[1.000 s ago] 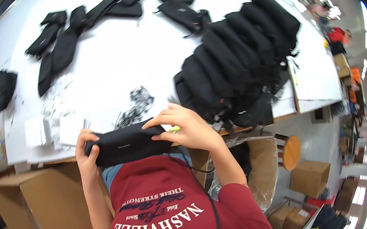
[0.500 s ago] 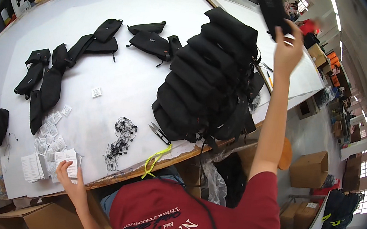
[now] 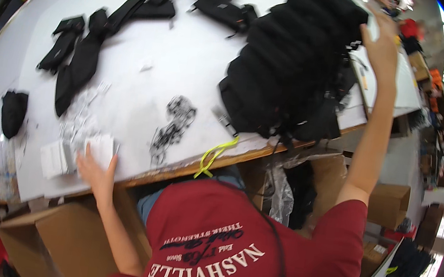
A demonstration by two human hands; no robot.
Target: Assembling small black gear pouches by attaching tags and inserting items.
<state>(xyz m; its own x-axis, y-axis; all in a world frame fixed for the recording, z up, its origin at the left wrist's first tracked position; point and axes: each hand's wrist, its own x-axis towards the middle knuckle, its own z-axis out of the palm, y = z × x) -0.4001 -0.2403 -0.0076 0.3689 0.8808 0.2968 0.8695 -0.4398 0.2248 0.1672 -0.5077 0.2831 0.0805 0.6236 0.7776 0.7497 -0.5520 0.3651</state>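
Note:
My left hand (image 3: 96, 175) lies with fingers spread at the near edge of a stack of white cards (image 3: 101, 146). A second white card stack (image 3: 55, 160) stands just left of it. My right hand (image 3: 384, 50), arm stretched far out, is at the right side of a tall row of overlapping black fabric bags (image 3: 285, 63). Its thumb and fingers are apart, close to the far end of the row; motion blurs them, and whether they touch the fabric is unclear. Small thread snips (image 3: 225, 121) lie by the row's near end.
Several black pouches (image 3: 77, 63) lie across the white table (image 3: 151, 34). Small white packets (image 3: 80, 114) and a tangle of black strings (image 3: 174, 124) are nearer me. A neon yellow cord (image 3: 214, 157) hangs at the wooden edge. Below are cardboard boxes (image 3: 73, 242) and clear plastic (image 3: 282, 194).
The black item my right hand held up is no longer seen apart from the row; that hand is now beside the row. My left hand stays at the cards, fingers wider. The view has shifted.

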